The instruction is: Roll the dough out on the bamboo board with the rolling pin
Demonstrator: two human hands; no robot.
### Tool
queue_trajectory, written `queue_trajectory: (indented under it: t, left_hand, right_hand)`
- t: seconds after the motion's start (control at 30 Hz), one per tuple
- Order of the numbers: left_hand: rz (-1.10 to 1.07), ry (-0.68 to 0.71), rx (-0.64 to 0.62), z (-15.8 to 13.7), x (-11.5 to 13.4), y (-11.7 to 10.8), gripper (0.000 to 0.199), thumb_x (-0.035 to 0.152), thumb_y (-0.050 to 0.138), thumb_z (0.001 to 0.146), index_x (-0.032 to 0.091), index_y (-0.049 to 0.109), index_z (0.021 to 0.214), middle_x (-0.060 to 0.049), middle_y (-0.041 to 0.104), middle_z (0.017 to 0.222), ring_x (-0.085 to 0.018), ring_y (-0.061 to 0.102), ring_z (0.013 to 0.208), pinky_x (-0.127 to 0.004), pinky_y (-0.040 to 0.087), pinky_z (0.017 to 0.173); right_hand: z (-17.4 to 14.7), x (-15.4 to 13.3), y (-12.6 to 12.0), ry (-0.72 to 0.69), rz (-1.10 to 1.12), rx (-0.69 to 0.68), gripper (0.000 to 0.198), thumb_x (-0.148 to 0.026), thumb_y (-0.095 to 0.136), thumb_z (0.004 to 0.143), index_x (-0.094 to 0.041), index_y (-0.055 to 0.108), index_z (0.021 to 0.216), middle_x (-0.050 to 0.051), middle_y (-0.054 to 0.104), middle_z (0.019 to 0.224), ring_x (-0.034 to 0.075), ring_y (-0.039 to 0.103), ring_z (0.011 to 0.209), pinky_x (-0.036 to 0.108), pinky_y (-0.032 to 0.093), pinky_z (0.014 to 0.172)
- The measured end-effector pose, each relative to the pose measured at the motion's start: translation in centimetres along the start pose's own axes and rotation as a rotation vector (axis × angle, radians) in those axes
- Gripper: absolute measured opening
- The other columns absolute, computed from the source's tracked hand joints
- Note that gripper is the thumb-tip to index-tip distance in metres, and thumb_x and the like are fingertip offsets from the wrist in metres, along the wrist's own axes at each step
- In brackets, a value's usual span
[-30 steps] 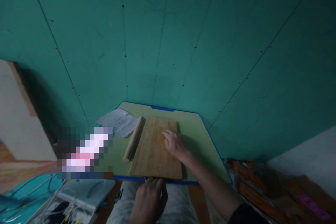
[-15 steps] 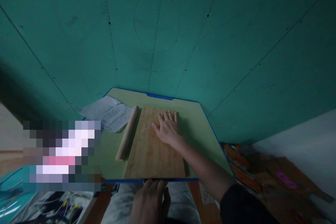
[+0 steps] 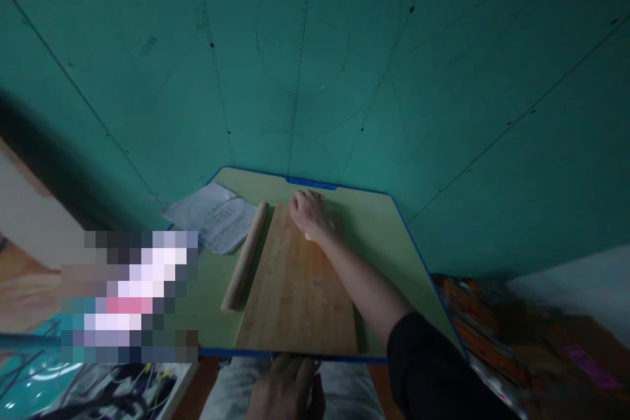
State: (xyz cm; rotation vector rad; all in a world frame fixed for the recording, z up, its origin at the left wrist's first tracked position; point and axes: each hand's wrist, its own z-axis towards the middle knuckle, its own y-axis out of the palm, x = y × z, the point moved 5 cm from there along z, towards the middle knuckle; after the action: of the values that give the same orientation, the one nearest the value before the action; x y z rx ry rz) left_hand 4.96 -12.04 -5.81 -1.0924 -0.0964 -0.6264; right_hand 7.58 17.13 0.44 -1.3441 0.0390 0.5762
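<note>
My right hand is closed with its fingers curled down near the far end of a wooden cutting board. Pale, dough-like edges peek out under its heel and beside it; most of that lump is hidden. My left hand is low in front of me, its fingers bent against the blue front edge of the table; the fingertips are mostly out of sight. Left of the board lies a wooden rolling pin, touched by neither hand.
Printed paper sheets lie at the tabletop's far left. A green wall rises behind the table. Cardboard boxes stand on the floor at right. At lower left is a container with cables, beside a blurred-out patch.
My right hand has gone from flat with spread fingers to curled, slightly farther up the board, and pale edges now show beneath it. My left hand stays put. The view has shifted slightly.
</note>
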Motion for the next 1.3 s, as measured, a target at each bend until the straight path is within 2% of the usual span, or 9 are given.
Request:
queue_trajectory:
  t: [0.27, 0.47, 0.53, 0.63, 0.73, 0.87, 1.1, 1.17, 1.3]
  left_hand:
    - [0.064, 0.012, -0.026, 0.0, -0.4, 0.4, 0.018, 0.007, 0.053, 0.081, 0.024, 0.055, 0.077, 0.002, 0.067, 0.070, -0.017, 0.066, 0.065, -0.025, 0.047, 0.056]
    - [0.092, -0.024, -0.070, 0.4, -0.4, 0.4, 0.020, 0.004, 0.053, 0.079, 0.024, 0.059, 0.076, 0.001, 0.070, 0.071, -0.018, 0.069, 0.068, -0.026, 0.048, 0.058]
    - [0.092, -0.031, -0.076, 0.6, -0.3, 0.2, 0.021, 0.004, 0.053, 0.079, 0.023, 0.060, 0.075, 0.001, 0.070, 0.070, -0.019, 0.068, 0.067, -0.027, 0.048, 0.058]
    - [0.097, -0.051, -0.113, 0.6, -0.4, 0.2, 0.020, 0.004, 0.054, 0.080, 0.022, 0.062, 0.076, 0.000, 0.070, 0.071, -0.020, 0.069, 0.068, -0.028, 0.048, 0.058]
    - [0.098, -0.082, -0.154, 0.6, -0.6, 0.4, 0.020, 0.005, 0.054, 0.081, 0.022, 0.063, 0.077, -0.001, 0.072, 0.074, -0.020, 0.071, 0.071, -0.027, 0.048, 0.059]
    - [0.092, -0.132, -0.216, 0.8, -0.7, 0.5, 0.020, 0.006, 0.054, 0.085, 0.021, 0.065, 0.079, -0.002, 0.074, 0.080, -0.020, 0.071, 0.078, -0.027, 0.049, 0.064]
    - [0.090, -0.157, -0.273, 0.8, -0.7, 0.9, 0.018, 0.007, 0.055, 0.085, 0.020, 0.065, 0.080, -0.003, 0.074, 0.081, -0.020, 0.071, 0.081, -0.026, 0.050, 0.066]
    - [0.097, -0.145, -0.240, 0.8, -0.7, 0.9, 0.018, 0.006, 0.054, 0.083, 0.020, 0.064, 0.078, -0.002, 0.073, 0.078, -0.019, 0.071, 0.079, -0.025, 0.049, 0.064]
    - [0.106, -0.074, -0.134, 0.8, -0.6, 0.5, 0.020, 0.005, 0.053, 0.082, 0.021, 0.062, 0.075, -0.001, 0.072, 0.074, -0.019, 0.071, 0.074, -0.024, 0.049, 0.061]
  right_hand:
    - [-2.3, 2.5, -0.7, 0.030, 0.327, -0.040, 0.032, -0.023, 0.041, 0.100, -0.025, 0.073, 0.097, 0.000, 0.077, 0.093, 0.016, 0.070, 0.087, 0.024, 0.047, 0.072]
    - [-7.2, 4.8, -2.4, -0.043, 0.412, -0.076, 0.028, -0.026, 0.047, 0.098, -0.022, 0.074, 0.097, 0.001, 0.076, 0.090, 0.014, 0.070, 0.078, 0.022, 0.048, 0.070]
    - [-8.7, 5.4, -3.0, -0.099, 0.378, -0.064, 0.015, -0.030, 0.064, 0.089, -0.020, 0.074, 0.096, 0.003, 0.074, 0.093, 0.014, 0.068, 0.078, 0.023, 0.047, 0.071]
    - [-9.8, 5.8, -3.9, -0.177, 0.276, 0.000, 0.017, -0.025, 0.081, 0.074, -0.022, 0.073, 0.089, 0.003, 0.072, 0.094, 0.016, 0.065, 0.083, 0.025, 0.046, 0.074]
    - [-10.0, 6.0, -4.4, -0.134, 0.252, 0.078, 0.006, -0.023, 0.072, 0.081, -0.023, 0.072, 0.086, 0.001, 0.071, 0.087, 0.016, 0.064, 0.079, 0.025, 0.046, 0.072]
    - [-10.5, 4.6, -4.2, -0.100, 0.275, 0.153, 0.016, -0.020, 0.054, 0.091, -0.022, 0.070, 0.091, 0.001, 0.073, 0.084, 0.017, 0.066, 0.078, 0.026, 0.049, 0.071]
    - [-12.8, 1.1, -3.9, -0.268, 0.219, 0.115, 0.032, -0.005, 0.049, 0.086, -0.021, 0.073, 0.099, 0.006, 0.075, 0.104, 0.018, 0.067, 0.100, 0.027, 0.048, 0.088]
    - [-13.2, 0.9, -4.5, -0.303, 0.127, 0.083, 0.033, -0.004, 0.049, 0.085, -0.022, 0.073, 0.100, 0.006, 0.076, 0.102, 0.018, 0.068, 0.096, 0.026, 0.048, 0.084]
    - [-13.6, 1.2, -6.1, -0.183, -0.046, 0.079, 0.020, -0.021, 0.054, 0.091, -0.024, 0.073, 0.086, 0.003, 0.075, 0.080, 0.017, 0.066, 0.071, 0.026, 0.041, 0.065]
